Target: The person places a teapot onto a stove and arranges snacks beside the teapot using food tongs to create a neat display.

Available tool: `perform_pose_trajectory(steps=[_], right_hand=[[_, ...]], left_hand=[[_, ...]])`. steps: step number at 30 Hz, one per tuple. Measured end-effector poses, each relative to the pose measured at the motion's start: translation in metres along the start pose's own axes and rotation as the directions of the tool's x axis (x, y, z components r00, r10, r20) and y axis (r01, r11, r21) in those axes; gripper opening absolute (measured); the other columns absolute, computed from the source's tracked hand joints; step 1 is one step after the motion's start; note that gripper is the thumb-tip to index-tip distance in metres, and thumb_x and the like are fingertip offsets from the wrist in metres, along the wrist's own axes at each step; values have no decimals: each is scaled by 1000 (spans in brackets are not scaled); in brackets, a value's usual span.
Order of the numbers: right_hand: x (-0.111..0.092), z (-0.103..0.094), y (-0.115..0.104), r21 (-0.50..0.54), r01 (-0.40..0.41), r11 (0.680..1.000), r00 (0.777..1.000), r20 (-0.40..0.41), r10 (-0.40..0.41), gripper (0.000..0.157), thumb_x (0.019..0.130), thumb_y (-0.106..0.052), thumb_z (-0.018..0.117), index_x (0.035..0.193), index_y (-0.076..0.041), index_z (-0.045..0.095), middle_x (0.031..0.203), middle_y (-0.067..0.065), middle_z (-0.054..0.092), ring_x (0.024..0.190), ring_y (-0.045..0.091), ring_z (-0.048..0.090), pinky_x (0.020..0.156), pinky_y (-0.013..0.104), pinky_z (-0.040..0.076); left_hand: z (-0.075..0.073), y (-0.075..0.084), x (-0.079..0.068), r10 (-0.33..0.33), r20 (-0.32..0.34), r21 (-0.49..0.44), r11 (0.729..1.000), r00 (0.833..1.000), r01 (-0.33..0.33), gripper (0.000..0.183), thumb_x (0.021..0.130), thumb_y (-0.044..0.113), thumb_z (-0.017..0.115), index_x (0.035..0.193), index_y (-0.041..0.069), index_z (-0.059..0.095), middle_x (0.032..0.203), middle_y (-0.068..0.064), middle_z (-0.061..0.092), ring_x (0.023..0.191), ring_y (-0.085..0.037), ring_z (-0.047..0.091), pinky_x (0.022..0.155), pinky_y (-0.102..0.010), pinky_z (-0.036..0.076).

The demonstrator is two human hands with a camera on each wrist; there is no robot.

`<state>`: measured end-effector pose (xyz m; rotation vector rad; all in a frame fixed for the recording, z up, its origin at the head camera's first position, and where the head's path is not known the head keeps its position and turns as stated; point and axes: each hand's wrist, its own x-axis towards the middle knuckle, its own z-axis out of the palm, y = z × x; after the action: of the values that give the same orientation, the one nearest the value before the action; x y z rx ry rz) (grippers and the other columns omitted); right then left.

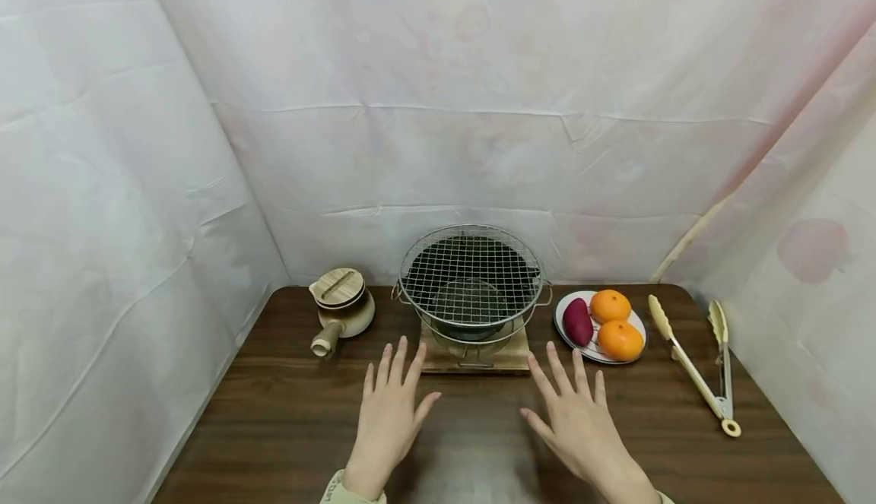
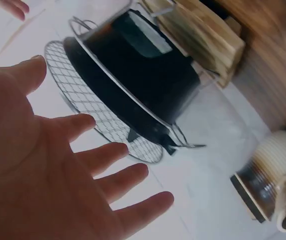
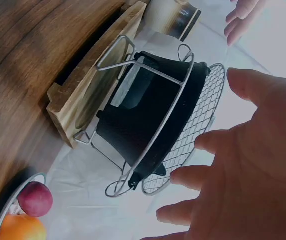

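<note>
Brown table bears a grill. Before it, left hand and right hand spread wide, empty. Likely stiff; grip side handles.

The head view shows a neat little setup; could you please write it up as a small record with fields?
Left hand: holding nothing
Right hand: holding nothing
Centre: black grill with wire mesh, on wooden board
Left: side-handled pot, wooden lid on
Right: plate with purple sweet potato, two oranges
Far right: tongs, spread apart
</note>
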<state>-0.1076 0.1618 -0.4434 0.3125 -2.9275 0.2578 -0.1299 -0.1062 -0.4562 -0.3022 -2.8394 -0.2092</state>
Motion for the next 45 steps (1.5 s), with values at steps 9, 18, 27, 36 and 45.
perform_pose_trajectory(steps=[9, 18, 27, 36, 45], right_hand=[[3, 9, 4, 2, -5, 1000, 1000, -10, 5, 71, 89, -50, 61, 150, -24, 35, 161, 10, 24, 143, 48, 25, 104, 74, 28], [15, 21, 9, 6, 12, 1000, 999, -31, -12, 70, 89, -49, 62, 149, -22, 38, 159, 12, 27, 141, 48, 29, 104, 72, 30], [25, 31, 15, 1, 7, 1000, 999, -37, -7, 69, 88, -49, 63, 146, -19, 43, 156, 14, 34, 139, 49, 33, 104, 71, 32], [31, 40, 20, 6, 0, 1000, 1000, -6, 0, 68, 88, -49, 62, 146, -19, 43, 156, 15, 34, 139, 49, 33, 103, 72, 32], [41, 55, 24, 10, 17, 1000, 1000, -14, -17, 66, 88, -46, 64, 144, -17, 46, 152, 16, 40, 134, 49, 41, 100, 69, 37]], left_hand=[[10, -17, 7, 9, -123, 10, 1000, 992, -8, 71, 86, 53, 63, 145, 21, 43, 148, -14, 44, 130, -40, 46, 101, -55, 44], [24, -48, 22, -82, -281, -31, 997, 956, 77, 73, 72, 38, 83, 135, 16, 55, 139, -18, 51, 122, -41, 50, 98, -57, 42], [29, -96, 41, -317, -303, -161, 947, 899, 279, 69, 76, 25, 80, 137, 10, 50, 143, -22, 43, 127, -46, 40, 99, -64, 35], [39, -136, 50, -477, -140, -288, 858, 868, 425, 75, 85, 28, 71, 147, 7, 35, 149, -26, 31, 128, -51, 35, 95, -68, 37], [40, -148, 63, -525, -19, -353, 800, 851, 485, 67, 89, 30, 66, 142, 3, 37, 146, -27, 33, 123, -49, 41, 83, -63, 45]])
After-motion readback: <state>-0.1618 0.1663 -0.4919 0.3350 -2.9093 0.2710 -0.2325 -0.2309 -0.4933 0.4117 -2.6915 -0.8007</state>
